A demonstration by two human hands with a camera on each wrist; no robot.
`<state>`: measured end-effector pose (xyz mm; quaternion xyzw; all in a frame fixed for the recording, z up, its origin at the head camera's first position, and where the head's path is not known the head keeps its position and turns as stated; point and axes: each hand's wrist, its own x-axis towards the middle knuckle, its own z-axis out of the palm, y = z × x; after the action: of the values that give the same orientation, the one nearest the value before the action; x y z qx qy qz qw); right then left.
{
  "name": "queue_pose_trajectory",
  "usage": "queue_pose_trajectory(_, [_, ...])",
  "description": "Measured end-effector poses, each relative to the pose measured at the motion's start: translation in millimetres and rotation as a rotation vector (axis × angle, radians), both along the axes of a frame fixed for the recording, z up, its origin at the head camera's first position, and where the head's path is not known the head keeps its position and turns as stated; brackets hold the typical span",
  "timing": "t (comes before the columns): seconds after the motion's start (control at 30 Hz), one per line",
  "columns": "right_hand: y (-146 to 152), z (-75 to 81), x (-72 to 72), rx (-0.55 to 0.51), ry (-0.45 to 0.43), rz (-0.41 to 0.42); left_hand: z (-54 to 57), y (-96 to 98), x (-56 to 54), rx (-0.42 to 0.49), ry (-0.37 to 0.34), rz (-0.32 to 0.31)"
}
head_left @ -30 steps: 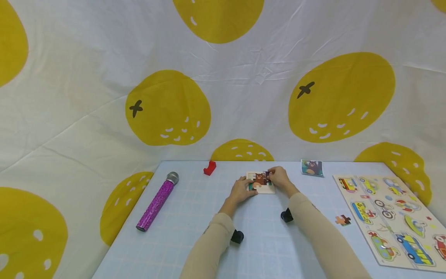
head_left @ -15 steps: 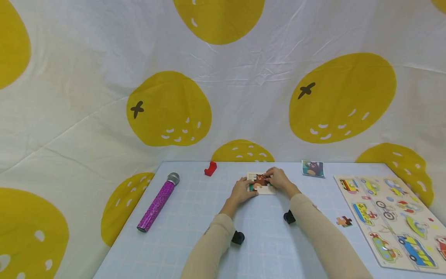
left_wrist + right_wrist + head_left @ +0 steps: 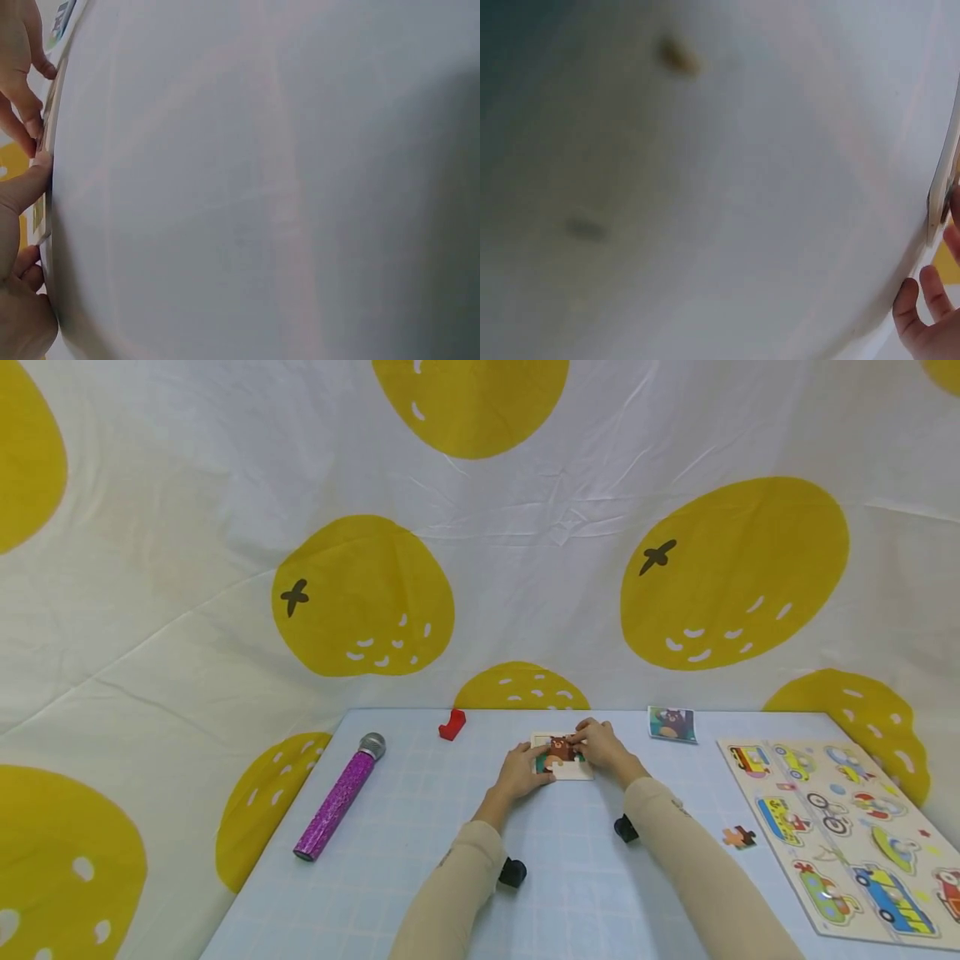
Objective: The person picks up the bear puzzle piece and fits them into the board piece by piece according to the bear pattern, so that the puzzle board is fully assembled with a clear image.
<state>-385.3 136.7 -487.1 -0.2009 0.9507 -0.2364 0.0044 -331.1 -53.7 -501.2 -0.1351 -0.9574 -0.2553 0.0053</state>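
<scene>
Both forearms reach forward across the table (image 3: 420, 802) and angle inward to a jigsaw puzzle with a bear picture (image 3: 573, 772), lying flat near the far edge. The left hand (image 3: 521, 772) grips its left side, thumb at the near edge. The right hand (image 3: 604, 748) bends down, fingertips touching its upper right; whether they pinch a piece I cannot tell.

The puzzle (image 3: 573, 772) looks matt, woodlike; left of it, a glittery mic (image 3: 340, 802) with metallic head (image 3: 372, 744); behind, a creased, shiny sheet (image 3: 525, 602).
</scene>
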Motion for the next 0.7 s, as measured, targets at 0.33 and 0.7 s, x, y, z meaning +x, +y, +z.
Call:
queue_pose_trajectory(0.33, [-7.0,1.3,1.8,0.032,-0.028,-0.033,4.0,1.2,4.2,-0.057,-0.009,-0.003])
queue_pose_trajectory(0.7, [-7.8,5.0,2.1,0.052,-0.025,0.003,3.3,1.0,2.5,-0.054,-0.009,-0.026])
